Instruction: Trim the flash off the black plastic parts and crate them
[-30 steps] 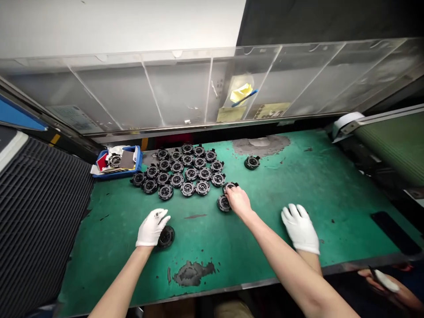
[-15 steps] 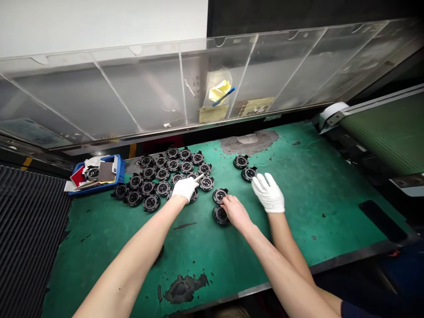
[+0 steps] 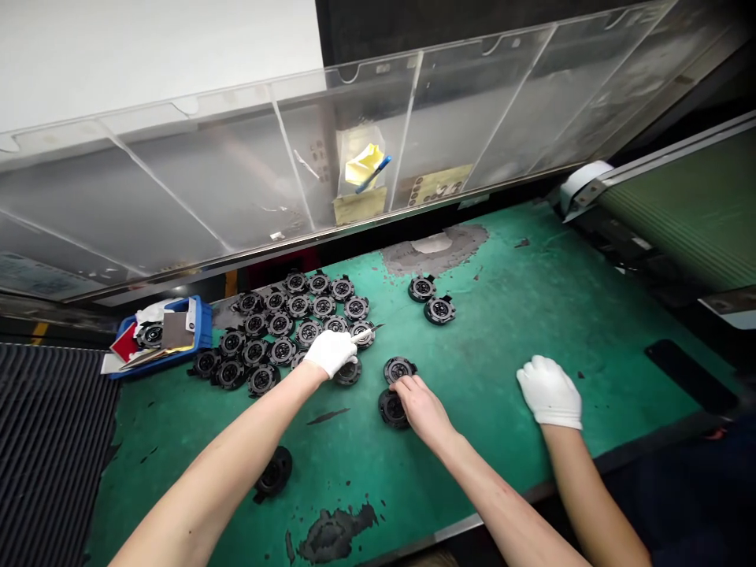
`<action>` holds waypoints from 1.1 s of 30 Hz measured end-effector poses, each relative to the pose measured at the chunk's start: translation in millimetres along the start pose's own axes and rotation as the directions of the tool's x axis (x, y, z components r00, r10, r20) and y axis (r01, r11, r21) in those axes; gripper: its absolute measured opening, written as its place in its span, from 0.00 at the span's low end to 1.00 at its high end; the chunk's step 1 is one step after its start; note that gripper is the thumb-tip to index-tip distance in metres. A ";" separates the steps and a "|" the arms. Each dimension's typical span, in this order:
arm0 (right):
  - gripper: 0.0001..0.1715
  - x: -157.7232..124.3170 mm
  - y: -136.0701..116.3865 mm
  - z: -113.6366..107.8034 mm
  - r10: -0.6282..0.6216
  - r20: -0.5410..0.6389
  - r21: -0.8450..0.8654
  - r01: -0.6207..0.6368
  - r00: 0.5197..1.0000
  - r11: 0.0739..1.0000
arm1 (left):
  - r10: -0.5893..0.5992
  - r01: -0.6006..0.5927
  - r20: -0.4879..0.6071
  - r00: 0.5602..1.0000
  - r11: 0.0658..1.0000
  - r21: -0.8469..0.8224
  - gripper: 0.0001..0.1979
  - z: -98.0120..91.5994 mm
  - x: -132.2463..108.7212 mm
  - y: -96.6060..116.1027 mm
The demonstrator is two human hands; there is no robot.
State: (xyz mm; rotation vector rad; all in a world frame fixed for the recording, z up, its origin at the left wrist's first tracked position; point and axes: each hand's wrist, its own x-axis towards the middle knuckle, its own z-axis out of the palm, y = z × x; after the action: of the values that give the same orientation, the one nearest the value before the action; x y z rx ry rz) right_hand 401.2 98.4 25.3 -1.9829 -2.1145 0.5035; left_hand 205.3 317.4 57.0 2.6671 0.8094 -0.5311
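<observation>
My left hand [image 3: 332, 353], in a white glove, is closed around a thin pale tool [image 3: 362, 334] with a dark narrow tip; its exact kind is unclear. It hangs over the right end of a group of round black slotted parts [image 3: 308, 332]. My right hand [image 3: 423, 405], bare, has its fingers closed at the near edge of a round black part [image 3: 399, 368]. Directly below it, touching or nearly so, lies another black disc [image 3: 392, 409], partly covered by the fingers. A single dark disc [image 3: 275, 472] shows beside my left forearm.
A co-worker's white-gloved hand [image 3: 550, 392] is over the green mat [image 3: 496, 339] at right. Two more black parts [image 3: 440, 309] sit further back. A blue bin [image 3: 204, 323] stands at left, a dark flat slab [image 3: 690, 376] at right, a clear partition [image 3: 236, 173] behind.
The co-worker's gloved hand has drawn away from the two back parts, to the right and nearer. My right hand stays at the same pair of parts. The view has shifted slightly.
</observation>
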 end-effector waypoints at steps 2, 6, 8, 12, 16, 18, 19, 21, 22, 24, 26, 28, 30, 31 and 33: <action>0.07 1.0 -1.2 1.8 0.014 -0.027 0.012 -0.013 1.000 1.000 | 0.003 -0.003 -0.020 1.000 1.000 0.004 0.18 0.8 2.2 7.4; 0.06 0.0 -1.1 5.1 0.029 -0.063 0.038 -0.026 0.998 0.999 | -0.019 0.021 -0.085 0.996 1.000 0.023 0.18 4.3 7.3 16.4; 0.07 -3.2 0.3 7.6 0.025 -0.073 0.053 -0.021 0.997 0.998 | -0.042 0.047 -0.113 0.993 0.998 0.035 0.19 6.6 10.7 16.8; 0.12 -7.9 4.1 16.8 0.051 -0.088 0.073 -0.045 0.995 0.996 | -0.051 0.056 -0.102 0.994 0.997 0.057 0.19 11.8 20.1 14.2; 0.13 -16.6 3.3 24.1 0.096 -0.107 0.103 -0.085 0.990 0.991 | -0.047 0.055 -0.093 0.995 0.995 0.086 0.18 16.9 13.7 18.5; 0.14 -33.3 -2.6 25.0 0.107 -0.124 0.136 -0.090 0.987 0.987 | -0.043 0.054 -0.107 0.993 0.994 0.099 0.18 20.6 -5.4 25.9; 0.15 -46.8 -7.8 25.3 0.113 -0.133 0.156 -0.092 0.985 0.983 | -0.040 0.052 -0.116 0.992 0.993 0.105 0.18 23.4 -19.7 31.2; 0.14 -84.8 -23.2 27.6 0.134 -0.150 0.200 -0.103 0.979 0.974 | -0.028 0.043 -0.136 0.990 0.993 0.112 0.18 32.3 -57.0 44.9; 0.13 -109.4 -33.2 30.2 0.152 -0.156 0.223 -0.115 0.976 0.968 | -0.019 0.036 -0.144 0.989 0.993 0.114 0.17 38.8 -79.1 53.5; 0.11 -168.8 -56.9 39.3 0.203 -0.160 0.267 -0.156 0.966 0.951 | 0.003 0.014 -0.149 0.989 0.994 0.111 0.17 56.4 -127.3 74.3; 0.10 -239.9 -83.7 53.3 0.276 -0.155 0.309 -0.218 0.949 0.926 | 0.025 -0.011 -0.141 0.990 0.995 0.099 0.18 80.2 -176.6 100.8; 0.10 -318.7 -111.9 70.4 0.371 -0.137 0.349 -0.306 0.918 0.886 | 0.053 -0.044 -0.117 0.992 0.996 0.082 0.18 109.2 -223.2 133.5; 0.10 -398.1 -140.8 88.9 0.486 -0.103 0.384 -0.416 0.868 0.824 | 0.097 -0.093 -0.066 0.993 0.994 0.058 0.16 142.8 -265.9 170.9; 0.10 -435.3 -155.4 98.5 0.546 -0.080 0.401 -0.474 0.834 0.784 | 0.122 -0.121 -0.033 0.992 0.992 0.045 0.15 161.1 -286.3 190.5; 0.11 -499.8 -183.4 118.9 0.660 -0.026 0.435 -0.586 0.751 0.683 | 0.170 -0.171 0.047 0.984 0.985 0.022 0.14 199.3 -325.8 228.2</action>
State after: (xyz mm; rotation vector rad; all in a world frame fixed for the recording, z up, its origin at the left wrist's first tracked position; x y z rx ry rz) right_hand 227.7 -418.8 27.9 -2.3368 -1.0436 0.7547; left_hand 34.5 -93.4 60.8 2.7047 0.5587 -0.5590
